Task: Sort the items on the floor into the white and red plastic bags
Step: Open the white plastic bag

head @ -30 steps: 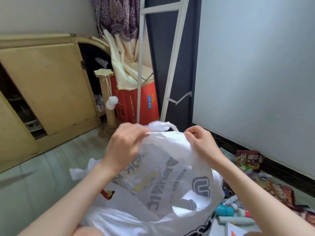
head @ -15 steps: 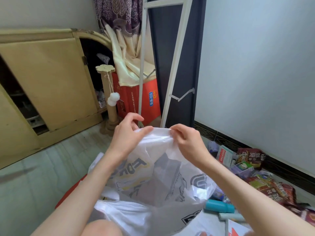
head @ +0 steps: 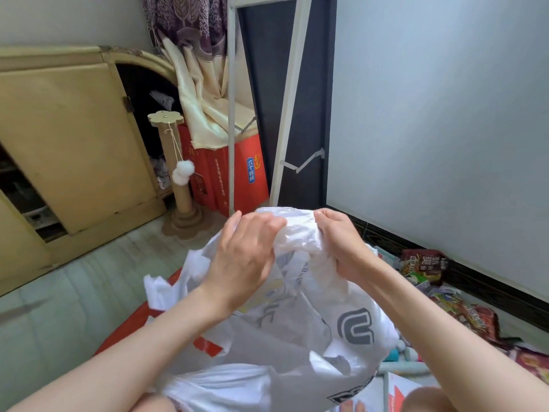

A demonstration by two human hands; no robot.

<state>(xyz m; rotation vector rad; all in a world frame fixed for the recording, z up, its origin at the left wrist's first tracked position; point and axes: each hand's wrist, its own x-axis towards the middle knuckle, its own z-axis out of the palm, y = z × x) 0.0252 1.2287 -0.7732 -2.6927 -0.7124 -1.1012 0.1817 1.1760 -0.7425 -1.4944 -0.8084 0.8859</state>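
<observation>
A white plastic bag [head: 297, 337] with grey print hangs in front of me, its top edge bunched up. My left hand [head: 243, 257] grips the bunched rim from the left and my right hand [head: 341, 242] grips it from the right, close together. Part of a red plastic bag [head: 133, 328] lies on the floor beneath and left of the white one. Snack packets [head: 423, 264] and other small items [head: 481, 319] lie on the floor at the right, partly hidden by my right arm.
A yellow cabinet [head: 74, 150] stands at the left. A cardboard scratching post [head: 178, 179] with a white pompom, a red carton [head: 237, 176] and a white metal frame [head: 285, 114] stand at the back. A white wall [head: 445, 114] runs along the right.
My hands have come closer together and gathered the bag's top edge into a bunch. The view has tilted slightly, showing more of the red bag on the floor.
</observation>
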